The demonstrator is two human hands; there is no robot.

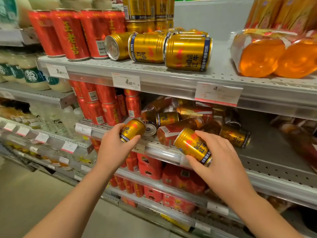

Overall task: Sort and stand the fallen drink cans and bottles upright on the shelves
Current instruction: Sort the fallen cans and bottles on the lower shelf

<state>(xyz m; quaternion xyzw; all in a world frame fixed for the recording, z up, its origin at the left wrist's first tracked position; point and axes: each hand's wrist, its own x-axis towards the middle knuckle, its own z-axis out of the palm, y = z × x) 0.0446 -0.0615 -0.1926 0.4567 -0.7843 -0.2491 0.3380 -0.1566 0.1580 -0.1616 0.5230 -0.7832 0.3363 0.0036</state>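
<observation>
Evidently each hand had taken one short gold metal can from the jumble on the middle shelf, presumably to carry both to where that kind belongs and stand them up. The left hand was closed around a gold can held tilted just above the shelf's front edge, fingers wrapped over its lower end and thumb beneath. The right hand gripped a second gold can lying slanted across the front lip, fingertips on its upper side and thumb under the bottom rim, a hold that would let the can be turned upright with a twist of the wrist.

Behind both hands, towards the back of the same shelf, a heap of fallen amber drink bottles with red labels lay mixed with more gold cans, none upright. On the upper shelf, several gold cans on their sides rested near the front edge, beside a row of standing tall red cans at the left and overturned orange bottles at the right. Most of the sorting looked still undone.
</observation>
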